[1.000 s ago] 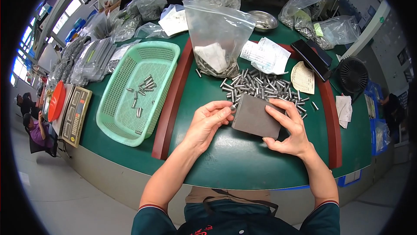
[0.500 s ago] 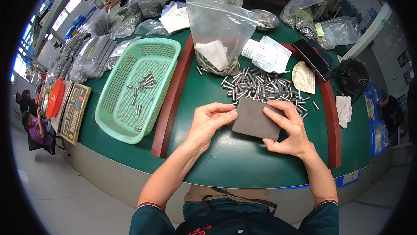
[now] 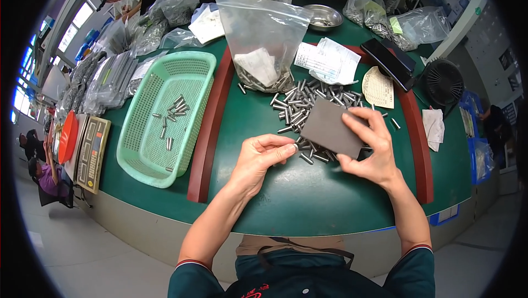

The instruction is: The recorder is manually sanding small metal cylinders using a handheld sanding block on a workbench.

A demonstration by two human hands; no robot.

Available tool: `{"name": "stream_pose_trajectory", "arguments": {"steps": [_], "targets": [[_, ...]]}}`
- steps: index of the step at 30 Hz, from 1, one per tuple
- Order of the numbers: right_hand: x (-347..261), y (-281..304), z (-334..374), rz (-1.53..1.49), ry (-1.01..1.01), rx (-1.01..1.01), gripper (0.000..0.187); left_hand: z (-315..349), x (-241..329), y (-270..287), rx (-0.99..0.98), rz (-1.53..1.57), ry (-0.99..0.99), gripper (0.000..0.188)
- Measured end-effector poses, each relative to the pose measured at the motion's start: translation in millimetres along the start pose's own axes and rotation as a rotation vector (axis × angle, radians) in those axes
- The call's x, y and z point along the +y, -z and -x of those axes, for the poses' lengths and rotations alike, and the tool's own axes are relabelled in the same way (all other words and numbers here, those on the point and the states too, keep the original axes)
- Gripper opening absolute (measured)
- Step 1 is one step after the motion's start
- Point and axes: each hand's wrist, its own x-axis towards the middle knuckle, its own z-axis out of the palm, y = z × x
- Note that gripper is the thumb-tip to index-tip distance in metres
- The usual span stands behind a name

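Note:
My right hand (image 3: 377, 146) grips a flat, square grey-brown pad (image 3: 331, 126), thumb on its near edge and fingers over the top. The pad is tilted above a heap of short metal pins (image 3: 297, 112) and hides part of it. To the left of the pad, my left hand (image 3: 258, 160) is closed in a pinch. A small shiny end of a metal pin (image 3: 297, 144) shows at its thumb and fingertip; the rest is hidden by the fingers. Several loose pins lie just below the pad's near edge.
A green perforated basket (image 3: 125, 146) with several pins stands left, beyond a dark red rail (image 3: 212, 127). Behind the heap are a clear bag (image 3: 258, 28) of pins, papers (image 3: 330, 61) and a metal bowl (image 3: 323, 17). A phone (image 3: 387, 64) and a black fan (image 3: 441, 86) stand right.
The pad in my right hand has moved away from my left hand and over the heap. Several pins now show below its near edge. My left hand has come slightly nearer to me.

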Motion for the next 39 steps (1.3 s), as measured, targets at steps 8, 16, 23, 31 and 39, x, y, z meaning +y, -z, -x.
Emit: {"name": "stream_pose_trajectory", "arguments": {"steps": [8,16,23,31,39], "targets": [[2,2,3,-0.090,-0.039,-0.014,0.065,-5,-6,4,0.019,0.040,0.033,0.022],[-2,0,2,-0.109,-0.022,-0.080,0.064,-6,-8,8,0.019,0.031,0.026,0.023],[-4,-5,6,-0.096,-0.025,-0.097,0.066,-5,-8,4,0.028,0.014,0.024,0.022],[-2,-1,3,-0.035,-0.003,-0.053,0.065,0,-5,-4,0.030,-0.005,0.032,0.020],[-16,0,2,-0.157,0.015,-0.122,0.061,-5,-8,6,0.029,0.038,0.036,0.024]]}}
